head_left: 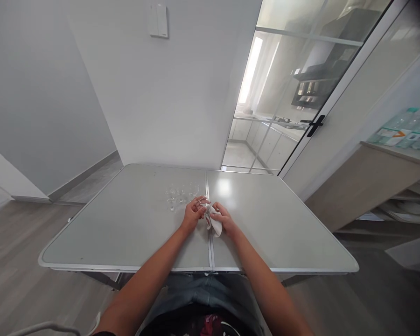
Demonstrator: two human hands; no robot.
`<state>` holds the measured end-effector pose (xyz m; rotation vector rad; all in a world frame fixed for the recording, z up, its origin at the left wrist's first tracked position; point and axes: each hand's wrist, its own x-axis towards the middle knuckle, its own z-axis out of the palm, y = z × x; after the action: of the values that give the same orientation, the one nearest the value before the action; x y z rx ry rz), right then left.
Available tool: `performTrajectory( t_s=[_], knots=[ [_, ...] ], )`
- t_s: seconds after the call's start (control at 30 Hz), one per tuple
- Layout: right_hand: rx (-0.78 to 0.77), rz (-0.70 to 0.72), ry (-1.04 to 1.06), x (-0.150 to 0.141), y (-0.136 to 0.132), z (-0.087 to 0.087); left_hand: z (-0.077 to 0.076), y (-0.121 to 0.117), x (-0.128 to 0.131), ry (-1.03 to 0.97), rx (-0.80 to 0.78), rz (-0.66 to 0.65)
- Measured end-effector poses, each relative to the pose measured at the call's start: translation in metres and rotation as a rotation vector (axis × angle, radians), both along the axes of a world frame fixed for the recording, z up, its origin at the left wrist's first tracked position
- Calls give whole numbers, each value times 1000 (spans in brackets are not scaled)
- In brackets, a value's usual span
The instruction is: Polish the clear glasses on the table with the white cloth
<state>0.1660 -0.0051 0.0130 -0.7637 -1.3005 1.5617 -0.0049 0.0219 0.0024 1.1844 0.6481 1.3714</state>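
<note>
My left hand [194, 211] is closed around a small clear glass [205, 200], mostly covered by the fingers. Bunched in my right hand [225, 219] is a white cloth [216, 227], its loose end hanging toward me. The two hands meet over the table's centre seam, and the cloth is pressed up against the glass there. Just beyond my left hand, several small clear glasses [181, 194] stand close together on the table; their outlines are faint.
The pale folding table [126, 233] has a metal rim and a seam down its middle. A wall rises behind it, with a glazed door [266, 93] at the right. Plastic bottles [402, 128] stand on a wooden shelf unit [381, 182] farther right.
</note>
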Motion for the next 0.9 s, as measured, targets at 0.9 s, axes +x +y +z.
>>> performTrajectory(
  t_s=[0.9],
  knots=[
    [-113,134,115,-2,1,-2,5,0,1,0,23,-66]
  ],
)
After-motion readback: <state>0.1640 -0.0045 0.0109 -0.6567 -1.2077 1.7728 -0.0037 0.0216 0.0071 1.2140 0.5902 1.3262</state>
